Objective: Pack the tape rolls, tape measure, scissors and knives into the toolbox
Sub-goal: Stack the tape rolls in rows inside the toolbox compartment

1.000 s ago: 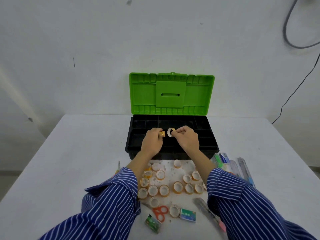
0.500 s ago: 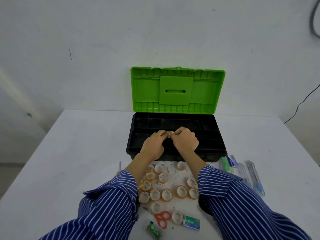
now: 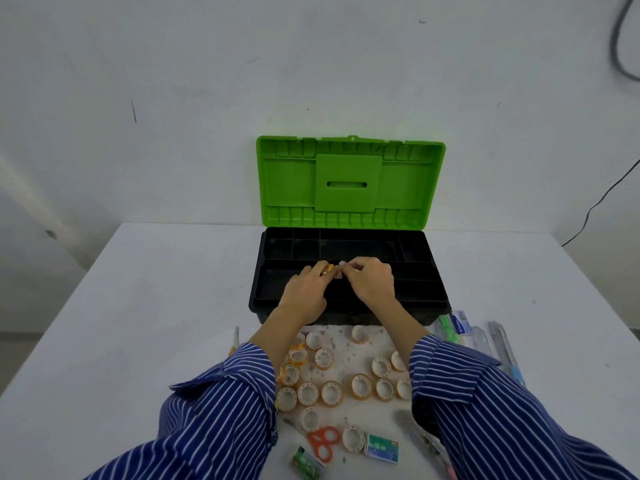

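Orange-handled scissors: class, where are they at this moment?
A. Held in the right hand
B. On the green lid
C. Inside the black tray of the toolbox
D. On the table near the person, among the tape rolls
D: the orange-handled scissors lie on the table beside loose tape rolls, outside the toolbox.

Toolbox (image 3: 349,308): black matt plastic tray, glossy green plastic lid (image 3: 349,181). Sleeves (image 3: 221,410): striped woven cloth. Table (image 3: 138,306): matt white.
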